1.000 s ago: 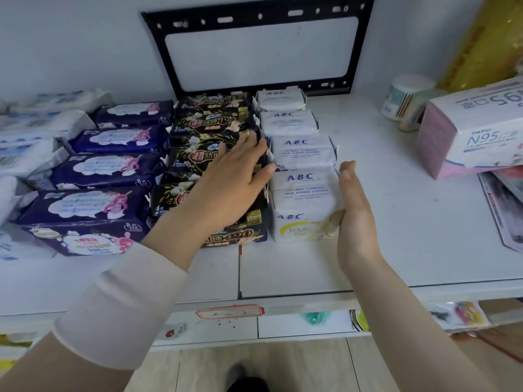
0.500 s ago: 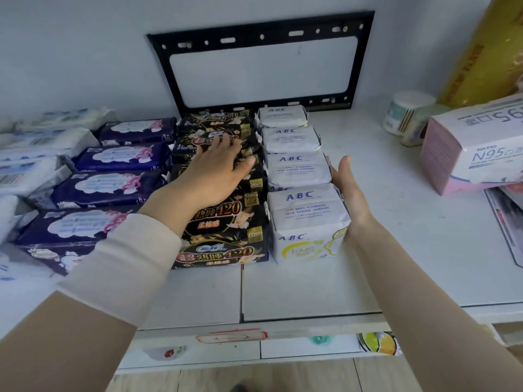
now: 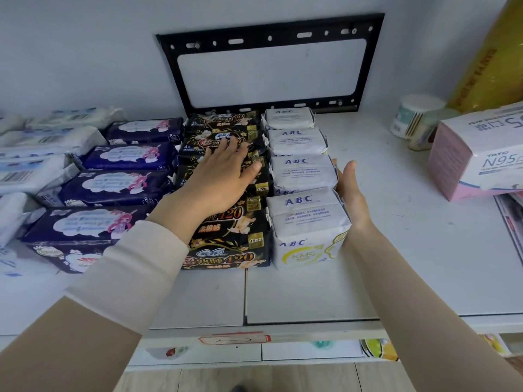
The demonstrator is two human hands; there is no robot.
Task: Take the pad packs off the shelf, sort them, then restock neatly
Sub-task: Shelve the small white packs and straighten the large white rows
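Note:
Pad packs lie in rows running front to back on the white shelf (image 3: pixel 410 250). A row of white ABC packs (image 3: pixel 305 219) sits right of a row of black 420 packs (image 3: pixel 226 244). Dark purple packs (image 3: pixel 113 188) form the row further left, and white-blue packs (image 3: pixel 34 171) lie at the far left. My left hand (image 3: pixel 223 176) rests flat, fingers straight, on top of the black row near its middle. My right hand (image 3: pixel 349 193) stands edge-on with straight fingers against the right side of the ABC row.
A black metal bracket (image 3: pixel 271 63) hangs on the wall behind the rows. At the right stand a round tub (image 3: pixel 416 117), a pink-white N95 mask box (image 3: pixel 481 157) and a yellow roll (image 3: pixel 486 58). Bare shelf lies between the ABC row and the box.
My left hand slid further back along the black row. My right hand moved back along the side of the ABC row. The view came closer.

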